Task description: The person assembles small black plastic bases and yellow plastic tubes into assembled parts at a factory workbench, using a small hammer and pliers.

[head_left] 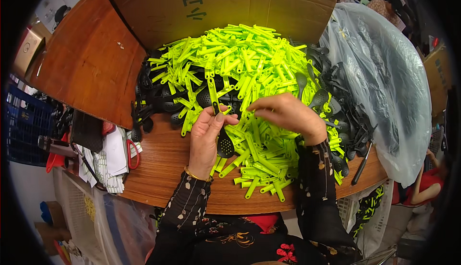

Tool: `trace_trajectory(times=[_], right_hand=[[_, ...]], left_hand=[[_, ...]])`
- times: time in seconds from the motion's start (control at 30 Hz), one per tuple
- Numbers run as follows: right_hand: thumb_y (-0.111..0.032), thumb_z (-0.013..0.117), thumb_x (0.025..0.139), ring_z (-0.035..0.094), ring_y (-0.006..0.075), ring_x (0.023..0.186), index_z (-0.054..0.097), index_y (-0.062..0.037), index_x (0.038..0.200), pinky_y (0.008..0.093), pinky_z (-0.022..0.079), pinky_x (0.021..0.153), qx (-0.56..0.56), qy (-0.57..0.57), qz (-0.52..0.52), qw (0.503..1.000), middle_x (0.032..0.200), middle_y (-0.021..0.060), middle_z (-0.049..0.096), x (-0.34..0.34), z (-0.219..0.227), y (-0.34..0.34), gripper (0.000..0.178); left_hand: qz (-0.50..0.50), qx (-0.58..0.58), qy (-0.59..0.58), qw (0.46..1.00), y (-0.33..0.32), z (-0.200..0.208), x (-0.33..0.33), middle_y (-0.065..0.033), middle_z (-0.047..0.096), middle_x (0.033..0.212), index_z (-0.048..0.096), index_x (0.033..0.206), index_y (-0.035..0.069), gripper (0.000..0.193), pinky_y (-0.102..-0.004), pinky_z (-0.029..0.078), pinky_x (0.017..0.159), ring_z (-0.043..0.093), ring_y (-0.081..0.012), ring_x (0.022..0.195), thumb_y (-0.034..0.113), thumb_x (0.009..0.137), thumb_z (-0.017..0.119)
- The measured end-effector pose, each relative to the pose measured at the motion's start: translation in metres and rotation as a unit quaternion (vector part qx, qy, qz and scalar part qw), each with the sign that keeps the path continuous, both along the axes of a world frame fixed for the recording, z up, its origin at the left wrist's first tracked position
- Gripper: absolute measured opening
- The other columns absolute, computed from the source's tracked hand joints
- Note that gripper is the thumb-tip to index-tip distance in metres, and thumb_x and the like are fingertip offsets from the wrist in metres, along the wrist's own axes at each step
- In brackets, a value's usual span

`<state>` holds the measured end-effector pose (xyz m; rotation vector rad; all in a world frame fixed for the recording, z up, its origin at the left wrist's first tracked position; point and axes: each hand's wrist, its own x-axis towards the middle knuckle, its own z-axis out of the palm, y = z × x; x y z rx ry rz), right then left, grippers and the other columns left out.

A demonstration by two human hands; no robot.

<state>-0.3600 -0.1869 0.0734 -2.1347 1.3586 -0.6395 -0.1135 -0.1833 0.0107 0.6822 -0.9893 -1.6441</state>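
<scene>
My left hand [204,138] pinches a small black slotted spoon [225,146] by its neck, between thumb and fingers. The perforated bowl hangs below the thumb. A bright yellow-green handle [211,88] reaches up from the neck, in line with the spoon. Just right of it, my right hand [290,116] is over the heap of loose yellow-green handles [259,63], fingers stretched leftward and nothing visible in them. Its thumb is mostly hidden. Black spoon and ladle heads [168,104] lie left of and under the heap, with more black utensil heads [345,102] to its right.
Behind the heap stands a cardboard sheet [240,1], with a wooden board [91,54] at left. Clear plastic [379,82] bulges at right, near a thin black-handled tool [362,165]. Red-handled scissors [133,154] and papers [113,157] lie left. A person in red [425,186] is at far right.
</scene>
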Motion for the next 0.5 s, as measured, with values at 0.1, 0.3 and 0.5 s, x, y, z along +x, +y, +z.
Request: trace_trajectory(times=[0.1,0.3,0.5], right_hand=[[-0.016,0.073,0.095,0.071,0.0331,0.105,0.076,-0.0109,0.120,0.0428,0.054,0.090,-0.143,0.071,-0.145,0.977,0.112,0.0124,0.077,-0.024,0.002,-0.005,0.026],[-0.019,0.076,0.090,0.058,0.0336,0.135,0.070,-0.0151,0.132,0.0509,0.041,0.113,-0.188,0.206,-0.194,0.940,0.144,0.0087,0.065,-0.039,-0.027,-0.005,0.043],[-0.014,0.076,0.086,0.062,0.0283,0.126,0.077,-0.0148,0.120,0.0466,0.044,0.110,-0.159,0.193,-0.046,0.967,0.136,0.0048,0.069,-0.010,-0.019,-0.003,0.033]], left_hand=[[-0.011,0.001,0.003,1.000,0.002,0.001,-0.002,-0.0114,0.078,0.101,0.062,0.128,0.001,0.027,-0.0369,0.050,0.107,0.072,-0.0210,0.108,0.020,0.109,0.063],[-0.034,0.007,-0.003,0.999,0.005,-0.002,-0.009,-0.0108,0.077,0.101,0.062,0.127,0.000,0.026,-0.0358,0.050,0.106,0.071,-0.0202,0.107,0.020,0.109,0.064],[-0.033,0.014,-0.007,0.999,0.003,-0.004,-0.007,-0.0109,0.077,0.101,0.062,0.127,0.000,0.026,-0.0352,0.049,0.106,0.071,-0.0206,0.108,0.019,0.109,0.064]])
